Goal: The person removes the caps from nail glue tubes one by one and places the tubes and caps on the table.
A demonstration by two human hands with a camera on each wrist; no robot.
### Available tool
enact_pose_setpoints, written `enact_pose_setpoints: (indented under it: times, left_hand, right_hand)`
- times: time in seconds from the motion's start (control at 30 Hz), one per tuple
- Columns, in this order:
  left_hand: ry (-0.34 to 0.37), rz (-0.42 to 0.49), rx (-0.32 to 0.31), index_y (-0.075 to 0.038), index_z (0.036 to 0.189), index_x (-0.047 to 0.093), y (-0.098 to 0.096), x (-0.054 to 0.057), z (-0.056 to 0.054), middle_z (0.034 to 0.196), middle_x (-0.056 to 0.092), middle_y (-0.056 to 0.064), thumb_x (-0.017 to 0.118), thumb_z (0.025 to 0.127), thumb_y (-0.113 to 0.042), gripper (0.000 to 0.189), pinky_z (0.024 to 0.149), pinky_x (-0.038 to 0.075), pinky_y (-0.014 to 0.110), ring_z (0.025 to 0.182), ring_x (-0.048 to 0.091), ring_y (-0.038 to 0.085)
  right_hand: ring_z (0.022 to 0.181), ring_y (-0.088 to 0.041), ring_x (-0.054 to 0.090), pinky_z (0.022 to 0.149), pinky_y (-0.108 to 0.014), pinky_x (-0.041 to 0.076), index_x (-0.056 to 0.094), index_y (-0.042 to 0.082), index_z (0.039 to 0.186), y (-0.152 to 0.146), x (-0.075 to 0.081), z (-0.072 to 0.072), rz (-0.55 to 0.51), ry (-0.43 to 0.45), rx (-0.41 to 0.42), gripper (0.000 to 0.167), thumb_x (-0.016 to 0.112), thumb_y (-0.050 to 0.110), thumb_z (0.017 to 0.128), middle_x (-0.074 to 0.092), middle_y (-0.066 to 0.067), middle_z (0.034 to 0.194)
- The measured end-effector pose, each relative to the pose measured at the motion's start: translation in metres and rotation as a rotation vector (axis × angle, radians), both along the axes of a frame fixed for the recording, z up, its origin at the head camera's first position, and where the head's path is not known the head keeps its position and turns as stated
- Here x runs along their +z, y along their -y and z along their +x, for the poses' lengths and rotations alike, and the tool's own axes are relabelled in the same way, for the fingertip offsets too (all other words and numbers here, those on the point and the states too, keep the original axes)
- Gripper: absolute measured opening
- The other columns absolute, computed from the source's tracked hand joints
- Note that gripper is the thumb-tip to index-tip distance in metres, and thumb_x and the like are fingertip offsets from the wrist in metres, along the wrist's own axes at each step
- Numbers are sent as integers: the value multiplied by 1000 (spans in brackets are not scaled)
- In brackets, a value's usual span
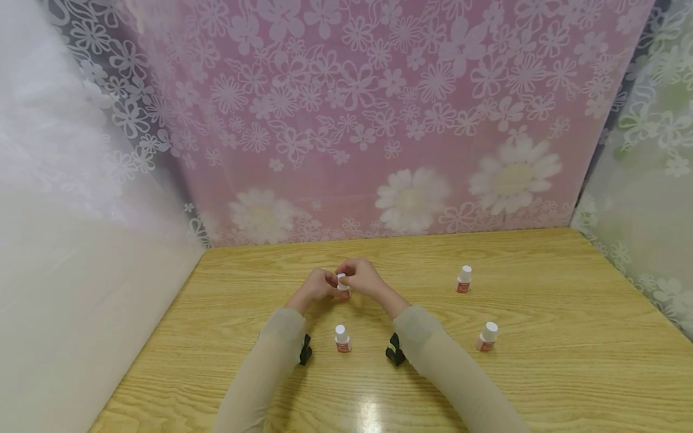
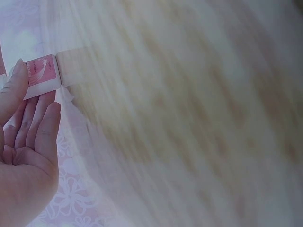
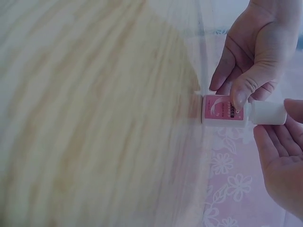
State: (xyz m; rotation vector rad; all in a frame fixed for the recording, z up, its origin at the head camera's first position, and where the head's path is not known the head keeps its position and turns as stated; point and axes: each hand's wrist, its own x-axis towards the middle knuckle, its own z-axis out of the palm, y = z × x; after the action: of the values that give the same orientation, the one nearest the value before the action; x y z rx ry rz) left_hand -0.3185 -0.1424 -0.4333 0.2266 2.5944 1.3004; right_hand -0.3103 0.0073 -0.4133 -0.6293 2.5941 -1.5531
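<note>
A small white bottle (image 1: 344, 294) with a pinkish-red label stands upright at the table surface between both hands. My left hand (image 1: 318, 285) pinches its body, the thumb lying over the label (image 2: 41, 71) in the left wrist view. From the other side, my right hand (image 1: 363, 278) grips the white cap (image 3: 268, 113), thumb and fingers on either side of it. The cap sits on the bottle's neck. In the left wrist view the cap end is mostly hidden behind the left thumb.
A similar bottle (image 1: 342, 339) stands nearer, between the forearms. Two more stand at the right, one farther back (image 1: 463, 279) and one closer (image 1: 487, 337). Black wrist devices hang by both sleeves. A floral curtain (image 1: 335, 120) borders the wooden table (image 1: 260, 264).
</note>
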Motion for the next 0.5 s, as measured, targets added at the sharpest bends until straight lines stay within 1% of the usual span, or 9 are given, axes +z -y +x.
enact_pose_setpoints:
  times: [0.13,0.27,0.37,0.5]
  left_hand:
    - [5,20,-3,-3,73,67,-1,-1,0,60,58,-2,77,68,-16,17,53,34,23,57,40,11]
    - [6,34,3,-3,69,65,0,-2,0,56,55,-3,77,68,-15,17,52,32,23,55,37,11]
    - [1,31,8,-4,67,64,0,-2,0,56,55,-3,77,68,-15,17,52,32,23,54,37,11]
    - [-2,20,11,-4,70,66,0,-3,-1,60,59,-2,78,67,-15,17,54,34,23,58,40,11]
  right_hand:
    - [88,-21,57,75,-34,45,62,-2,98,-1,0,-1,-2,-5,-17,23,66,12,80,62,-7,92]
    - [82,-19,57,71,-31,46,61,-3,96,-1,-1,-2,2,-7,-51,28,70,16,77,61,-6,86]
    - [77,-16,56,68,-29,46,61,-2,91,-1,-2,-2,14,-8,-81,27,73,16,74,60,-4,82]
    - [72,-14,56,65,-28,45,61,1,84,-1,-1,-1,27,-20,-98,22,73,14,73,59,-2,76]
